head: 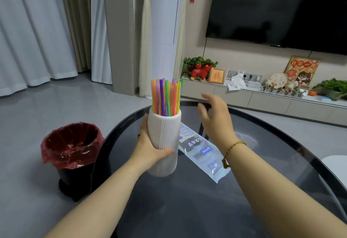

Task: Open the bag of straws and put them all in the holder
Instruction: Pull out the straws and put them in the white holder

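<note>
While the left hand (150, 149) wraps round the white ribbed holder (165, 136), thumb across its front and fingers curled behind its left side, the coloured straws (166, 96) stand bunched inside it, their upper ends rising well above the rim. The holder is upright over the near left part of the dark glass bench (187, 209); whether its base sits on the surface or is held just off it cannot be told.

The right hand (216, 119) hangs in the air just to the right of the holder, level with its rim. Its fingers are loosely spread, blurred, and hold nothing. It touches neither the holder nor the straws. A beaded bracelet (233, 146) circles that wrist.

The clear plastic bag (201, 151) with blue printing lies flat on the bench, slanting from behind the holder's right side toward the near right, between the holder and the right forearm. It looks empty.

On the floor to the left of the bench stands a black bin (75, 179) lined with red plastic, well apart from both hands.
</note>
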Available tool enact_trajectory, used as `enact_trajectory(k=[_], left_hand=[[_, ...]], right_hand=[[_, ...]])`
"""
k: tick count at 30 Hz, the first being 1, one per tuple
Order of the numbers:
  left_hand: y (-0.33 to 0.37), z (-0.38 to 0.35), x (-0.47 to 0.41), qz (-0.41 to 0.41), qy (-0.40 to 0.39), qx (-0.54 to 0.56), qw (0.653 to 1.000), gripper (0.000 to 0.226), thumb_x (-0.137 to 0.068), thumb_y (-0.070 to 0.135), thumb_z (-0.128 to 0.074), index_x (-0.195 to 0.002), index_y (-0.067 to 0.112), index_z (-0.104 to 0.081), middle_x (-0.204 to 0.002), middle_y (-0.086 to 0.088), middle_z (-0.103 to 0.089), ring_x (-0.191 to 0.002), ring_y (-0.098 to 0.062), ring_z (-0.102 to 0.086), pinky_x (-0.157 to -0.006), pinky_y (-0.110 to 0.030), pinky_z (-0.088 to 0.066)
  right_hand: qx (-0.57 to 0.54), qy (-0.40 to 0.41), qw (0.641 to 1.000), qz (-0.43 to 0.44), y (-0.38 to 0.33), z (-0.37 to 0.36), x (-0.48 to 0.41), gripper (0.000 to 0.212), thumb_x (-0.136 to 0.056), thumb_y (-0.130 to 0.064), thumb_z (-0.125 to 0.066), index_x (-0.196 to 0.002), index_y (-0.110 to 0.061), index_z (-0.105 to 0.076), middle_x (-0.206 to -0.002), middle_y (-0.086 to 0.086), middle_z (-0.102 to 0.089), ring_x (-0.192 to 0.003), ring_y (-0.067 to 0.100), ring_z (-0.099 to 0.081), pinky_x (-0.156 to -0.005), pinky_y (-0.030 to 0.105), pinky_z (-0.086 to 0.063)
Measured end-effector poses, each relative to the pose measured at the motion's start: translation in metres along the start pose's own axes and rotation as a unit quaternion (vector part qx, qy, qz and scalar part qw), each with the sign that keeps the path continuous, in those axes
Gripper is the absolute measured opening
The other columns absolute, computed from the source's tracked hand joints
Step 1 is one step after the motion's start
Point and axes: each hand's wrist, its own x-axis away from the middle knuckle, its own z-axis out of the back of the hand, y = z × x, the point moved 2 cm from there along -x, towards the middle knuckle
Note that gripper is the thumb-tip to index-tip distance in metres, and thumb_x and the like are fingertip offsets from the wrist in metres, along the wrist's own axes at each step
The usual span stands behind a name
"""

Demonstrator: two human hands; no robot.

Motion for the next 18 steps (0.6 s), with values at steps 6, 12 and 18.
enact_trajectory(k=[6, 12, 18], left_hand=[[-0.015, -0.011, -0.003, 0.042, 0.03, -0.02, 0.998, 0.101, -0.055, 0.015, -0.083, -0.134, 0.022, -0.02, -0.11, 0.01, -0.04, -0.098, -0.012, -0.043, -0.083, -0.032, -0.037], [-0.017, -0.02, -0.012, 0.039, 0.059, -0.027, 0.997, 0.097, -0.055, 0.013, -0.083, -0.132, 0.018, -0.025, -0.105, 0.01, -0.043, -0.095, -0.01, -0.044, -0.081, -0.031, -0.038], [-0.019, -0.023, -0.02, 0.04, 0.05, -0.04, 0.997, 0.096, -0.055, 0.013, -0.083, -0.131, 0.018, -0.025, -0.107, 0.008, -0.043, -0.095, -0.012, -0.045, -0.081, -0.032, -0.039]], right_hand=[[0.172, -0.264, 0.933, -0.172, 0.099, -0.021, 0.048, 0.048, -0.085, -0.029, -0.056, -0.13, -0.017, -0.046, -0.139, 0.004, -0.046, -0.131, 0.025, -0.035, -0.107, 0.034, -0.028], [0.162, -0.272, 0.893, -0.319, 0.135, -0.034, 0.066, 0.069, -0.077, -0.038, -0.062, -0.134, -0.015, -0.03, -0.141, 0.007, -0.04, -0.131, 0.029, -0.032, -0.106, 0.04, -0.028], [0.205, -0.288, 0.878, -0.322, 0.154, -0.035, 0.062, 0.101, -0.068, -0.05, -0.067, -0.144, -0.016, -0.01, -0.148, 0.009, -0.029, -0.139, 0.028, -0.021, -0.114, 0.045, -0.013]])
